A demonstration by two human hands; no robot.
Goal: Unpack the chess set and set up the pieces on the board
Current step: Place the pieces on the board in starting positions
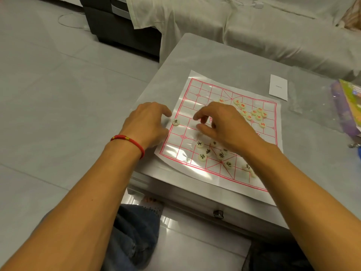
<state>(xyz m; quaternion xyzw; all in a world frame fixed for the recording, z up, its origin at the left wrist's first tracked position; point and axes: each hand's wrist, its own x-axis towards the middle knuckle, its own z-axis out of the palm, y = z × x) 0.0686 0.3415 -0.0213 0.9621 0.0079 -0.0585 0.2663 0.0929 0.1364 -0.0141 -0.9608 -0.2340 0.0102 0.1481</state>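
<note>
A glossy paper board with a red grid lies on a low grey table. Round cream pieces with black characters lie loose in a heap on its near half. A cluster with red characters lies on the far right part. One black-marked piece sits alone on the board's left edge line. My left hand rests at that edge, fingers apart, fingertips just left of the lone piece. My right hand hovers over the board's middle with thumb and forefinger curled; nothing shows between them.
A white card lies on the table beyond the board. A colourful package in clear plastic sits at the right edge. The table's drawer knob faces me. A cloth-covered sofa stands behind, a dark cabinet at back left.
</note>
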